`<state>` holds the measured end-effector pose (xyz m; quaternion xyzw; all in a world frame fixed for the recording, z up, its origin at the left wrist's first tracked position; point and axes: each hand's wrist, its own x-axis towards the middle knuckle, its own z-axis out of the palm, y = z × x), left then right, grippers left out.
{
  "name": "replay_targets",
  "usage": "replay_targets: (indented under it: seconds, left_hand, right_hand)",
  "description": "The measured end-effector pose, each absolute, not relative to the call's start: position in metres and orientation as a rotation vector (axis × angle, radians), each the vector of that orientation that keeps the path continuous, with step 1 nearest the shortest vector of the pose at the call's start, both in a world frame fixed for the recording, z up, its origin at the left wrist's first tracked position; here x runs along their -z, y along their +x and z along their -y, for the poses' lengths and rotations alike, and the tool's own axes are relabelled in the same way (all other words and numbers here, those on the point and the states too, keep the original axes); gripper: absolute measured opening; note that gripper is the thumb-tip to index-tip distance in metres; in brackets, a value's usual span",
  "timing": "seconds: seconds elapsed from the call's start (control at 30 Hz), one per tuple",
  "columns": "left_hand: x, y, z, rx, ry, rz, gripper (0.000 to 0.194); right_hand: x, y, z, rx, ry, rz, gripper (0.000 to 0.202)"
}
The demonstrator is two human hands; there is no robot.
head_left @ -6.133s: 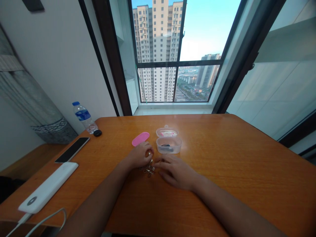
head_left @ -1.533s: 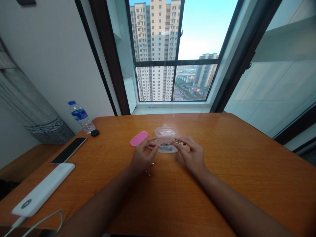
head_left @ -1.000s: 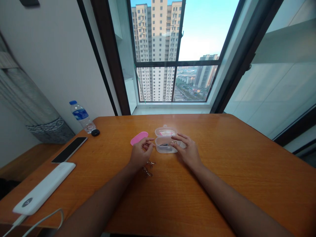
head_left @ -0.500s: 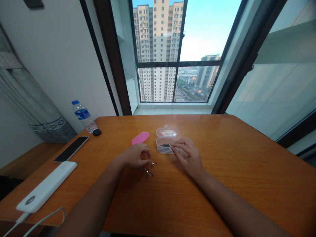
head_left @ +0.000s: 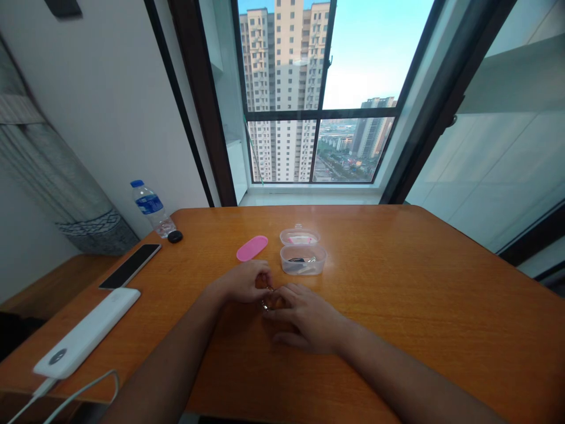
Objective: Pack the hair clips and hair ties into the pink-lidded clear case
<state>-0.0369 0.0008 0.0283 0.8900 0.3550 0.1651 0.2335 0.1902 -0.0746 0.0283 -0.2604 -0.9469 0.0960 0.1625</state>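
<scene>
My left hand (head_left: 248, 282) rests low over the table, its fingers closed in a pinch around a small shiny metal piece (head_left: 270, 288) that is mostly hidden. Beside it, my right hand (head_left: 306, 318) reaches in from the right, fingers apart, with a fingertip at other small shiny metal pieces (head_left: 265, 305) on the table. Their exact kind is too small to tell. Just beyond the hands stands an oval clear plastic box (head_left: 302, 270) with its lid hinged back. Dark and silvery small items (head_left: 304, 259) lie inside it.
A pink oval piece (head_left: 252, 248) lies left of the box. Along the table's left side are a water bottle (head_left: 152, 206), a black round object (head_left: 175, 237), a phone (head_left: 130, 266) and a white power bank (head_left: 88, 333) with a cable (head_left: 88, 388). A window stands behind the table.
My right hand has left the clear box and come down and left to the metal pieces beside my left hand. My left hand has stayed nearly in place.
</scene>
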Motion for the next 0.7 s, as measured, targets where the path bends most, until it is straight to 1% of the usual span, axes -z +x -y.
replay_targets:
  seconds: [0.1, 0.2, 0.4, 0.6, 0.7]
  left_hand:
    - [-0.0293, -0.0366, -0.0002, -0.437, 2.45, -0.991, 0.016]
    - [-0.0308, -0.0365, 0.0011, -0.441, 2.458, -1.013, 0.016]
    - [-0.0322, -0.0358, 0.002, -0.405, 2.457, -1.043, 0.012]
    - [-0.0315, -0.0349, 0.0017, -0.433, 2.443, -1.013, 0.008]
    - [-0.0318, -0.0341, 0.0023, -0.489, 2.394, -0.984, 0.012]
  right_hand:
    - [-0.0307, 0.1944, 0.0711, -0.269, -0.779, 2.694, 0.029]
    - [-0.0314, 0.1979, 0.0678, -0.257, -0.839, 2.667, 0.024]
    - [-0.03, 0.1978, 0.066, -0.286, -1.087, 2.54, 0.023]
    - [-0.0281, 0.1975, 0.0665, -0.437, -1.056, 2.47, 0.02]
    - [-0.0235, 0.2006, 0.064, -0.51, -1.021, 2.415, 0.014]
